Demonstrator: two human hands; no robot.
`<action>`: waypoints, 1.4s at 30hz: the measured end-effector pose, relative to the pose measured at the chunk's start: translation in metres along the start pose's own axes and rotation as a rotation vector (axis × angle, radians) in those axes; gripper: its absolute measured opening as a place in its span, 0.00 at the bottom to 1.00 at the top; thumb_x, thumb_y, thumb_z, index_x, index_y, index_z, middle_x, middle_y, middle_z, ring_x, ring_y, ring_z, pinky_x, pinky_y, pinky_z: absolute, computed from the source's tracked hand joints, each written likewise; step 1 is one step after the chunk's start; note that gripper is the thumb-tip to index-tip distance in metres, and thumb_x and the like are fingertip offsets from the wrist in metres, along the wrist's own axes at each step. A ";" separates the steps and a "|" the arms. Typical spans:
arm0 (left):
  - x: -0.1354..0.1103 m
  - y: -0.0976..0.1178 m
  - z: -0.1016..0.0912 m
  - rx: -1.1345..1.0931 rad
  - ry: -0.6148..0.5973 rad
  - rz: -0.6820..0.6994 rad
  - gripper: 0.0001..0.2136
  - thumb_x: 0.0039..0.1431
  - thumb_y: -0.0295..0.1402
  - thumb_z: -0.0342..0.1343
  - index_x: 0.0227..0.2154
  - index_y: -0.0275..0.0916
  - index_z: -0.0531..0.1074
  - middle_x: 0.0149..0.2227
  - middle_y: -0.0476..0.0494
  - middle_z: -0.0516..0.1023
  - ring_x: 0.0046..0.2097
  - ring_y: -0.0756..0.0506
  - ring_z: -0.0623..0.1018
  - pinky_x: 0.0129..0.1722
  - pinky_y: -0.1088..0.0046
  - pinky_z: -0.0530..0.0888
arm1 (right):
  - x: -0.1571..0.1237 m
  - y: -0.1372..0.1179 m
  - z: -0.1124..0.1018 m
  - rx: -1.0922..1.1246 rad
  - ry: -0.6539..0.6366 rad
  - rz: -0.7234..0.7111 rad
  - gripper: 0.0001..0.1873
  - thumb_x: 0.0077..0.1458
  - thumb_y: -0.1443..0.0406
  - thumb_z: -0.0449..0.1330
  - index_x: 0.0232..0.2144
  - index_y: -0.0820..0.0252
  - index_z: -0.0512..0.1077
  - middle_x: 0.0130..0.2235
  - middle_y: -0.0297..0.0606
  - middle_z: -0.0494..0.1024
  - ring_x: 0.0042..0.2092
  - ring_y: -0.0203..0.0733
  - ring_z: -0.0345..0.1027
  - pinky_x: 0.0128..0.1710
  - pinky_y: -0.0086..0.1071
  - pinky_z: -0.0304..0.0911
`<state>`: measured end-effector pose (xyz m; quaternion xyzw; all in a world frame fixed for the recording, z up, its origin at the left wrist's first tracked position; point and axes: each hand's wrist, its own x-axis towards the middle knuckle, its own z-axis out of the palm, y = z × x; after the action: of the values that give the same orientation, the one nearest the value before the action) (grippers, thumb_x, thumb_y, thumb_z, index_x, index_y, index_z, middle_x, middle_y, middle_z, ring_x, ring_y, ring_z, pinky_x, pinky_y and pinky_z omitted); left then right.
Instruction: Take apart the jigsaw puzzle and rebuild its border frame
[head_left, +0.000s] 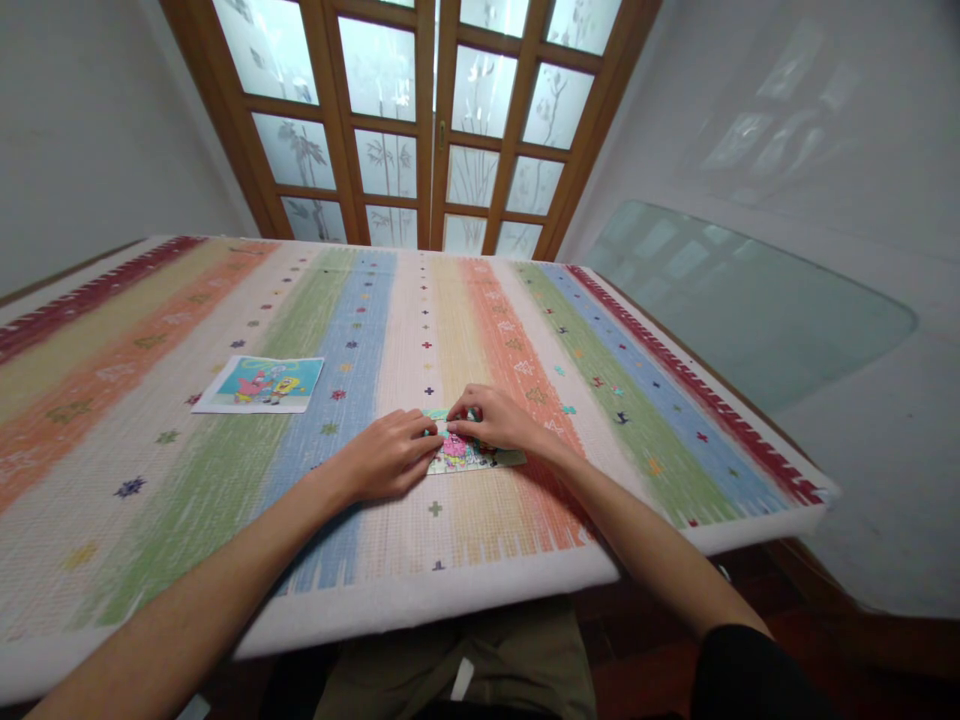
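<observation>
A small cartoon picture card [455, 450], pink in the middle with teal and pale parts, lies flat on the cloth in front of me. My left hand [394, 452] rests at its left side, fingers bent and drawn together with the tips on the edge. From the right, my right hand [491, 415] reaches over the card, thumb and fingers pinched at its upper part. Both sets of fingertips nearly meet, and they hide much of the card. Whether a smaller piece sits between them is too small to tell.
A printed cartoon sheet [262, 385] with a yellow and a pink figure lies to the left. The striped tablecloth [409, 330] covers the table. Its near edge [442, 595] is just above my lap. A glass panel [750, 290] stands against the right wall; wooden doors [431, 150] are behind.
</observation>
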<state>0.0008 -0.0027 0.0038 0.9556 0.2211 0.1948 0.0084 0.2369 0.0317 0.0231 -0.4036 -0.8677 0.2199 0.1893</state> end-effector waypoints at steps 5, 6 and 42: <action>-0.001 -0.001 0.001 -0.006 -0.003 0.002 0.13 0.70 0.30 0.46 0.45 0.36 0.76 0.42 0.37 0.79 0.42 0.41 0.76 0.45 0.60 0.74 | 0.000 0.003 0.001 -0.010 0.015 0.001 0.02 0.57 0.71 0.68 0.34 0.61 0.81 0.32 0.36 0.75 0.34 0.37 0.66 0.38 0.33 0.59; -0.001 -0.001 0.001 -0.002 -0.008 0.002 0.13 0.70 0.30 0.46 0.45 0.36 0.76 0.42 0.37 0.79 0.42 0.41 0.76 0.45 0.60 0.74 | 0.000 0.003 0.002 -0.009 0.018 0.004 0.02 0.57 0.71 0.68 0.33 0.61 0.82 0.32 0.36 0.75 0.33 0.37 0.66 0.38 0.32 0.58; 0.000 0.000 0.000 -0.007 0.009 -0.002 0.13 0.69 0.30 0.47 0.45 0.36 0.77 0.41 0.36 0.79 0.41 0.41 0.76 0.43 0.60 0.74 | -0.015 0.002 0.001 -0.236 -0.027 -0.058 0.08 0.64 0.63 0.63 0.39 0.60 0.82 0.38 0.41 0.73 0.38 0.42 0.65 0.40 0.34 0.58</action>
<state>0.0008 -0.0022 0.0044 0.9544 0.2213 0.2001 0.0111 0.2464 0.0205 0.0190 -0.3948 -0.9013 0.1162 0.1352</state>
